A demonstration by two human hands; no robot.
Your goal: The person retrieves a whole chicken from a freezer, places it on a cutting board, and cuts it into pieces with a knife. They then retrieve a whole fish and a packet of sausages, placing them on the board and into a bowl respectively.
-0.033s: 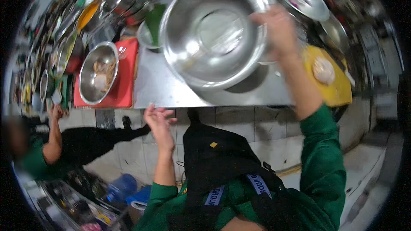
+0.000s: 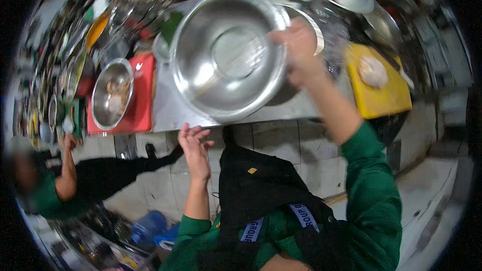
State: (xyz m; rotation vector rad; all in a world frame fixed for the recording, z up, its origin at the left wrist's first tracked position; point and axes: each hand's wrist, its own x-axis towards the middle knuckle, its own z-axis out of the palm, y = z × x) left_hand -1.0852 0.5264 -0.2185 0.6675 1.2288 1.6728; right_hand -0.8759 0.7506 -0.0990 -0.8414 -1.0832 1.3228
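Note:
My right hand (image 2: 301, 52), blurred by motion, grips the right rim of a large, shiny metal bowl (image 2: 196, 73). The bowl is tilted so that its bare inside faces me, above the steel table (image 2: 168, 103). Just off the table's front edge is my left hand (image 2: 196, 150), open with its fingers apart and touching nothing. Behind the bowl's right side, a round container's pale rim (image 2: 317, 32) shows in part.
A smaller metal bowl (image 2: 111, 93) with pale food pieces sits on a red cutting board (image 2: 143, 83). To the right, a pale round lump (image 2: 373, 72) lies on a yellow cutting board (image 2: 359, 90). A co-worker's hand (image 2: 69, 142) is at far left.
The large bowl has moved left and nearer to me in my right hand, uncovering more of the container behind it. My left hand stays open, a little farther right.

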